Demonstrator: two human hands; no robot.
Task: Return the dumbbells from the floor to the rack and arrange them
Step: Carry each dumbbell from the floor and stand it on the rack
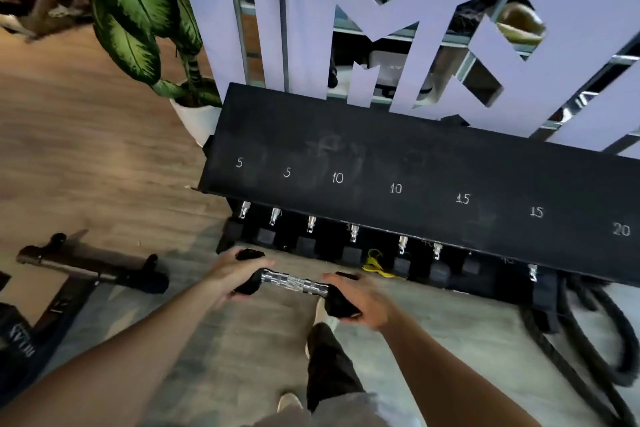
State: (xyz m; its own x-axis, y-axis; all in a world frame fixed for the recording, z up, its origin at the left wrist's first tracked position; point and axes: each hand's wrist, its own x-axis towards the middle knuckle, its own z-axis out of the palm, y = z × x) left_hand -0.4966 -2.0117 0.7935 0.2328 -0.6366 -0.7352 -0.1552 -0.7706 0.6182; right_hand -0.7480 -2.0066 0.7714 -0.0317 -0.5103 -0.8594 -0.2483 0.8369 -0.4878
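A black dumbbell with a chrome knurled handle (294, 282) is held level in front of me, above the floor. My left hand (230, 270) grips its left head and my right hand (360, 298) grips its right head. Just beyond stands the black dumbbell rack (398, 156), its top shelf bare and marked 5, 5, 10, 10, 15, 15, 20 in white. On the lower tier several dumbbells (353, 243) sit side by side, chrome handles pointing towards me.
A potted plant (145, 28) stands left of the rack. A black bench frame (90, 263) lies on the wooden floor at left. Thick black ropes (588, 329) coil at the right by the rack's foot. A yellow band (375, 263) lies under the rack. A white cut-out panel rises behind.
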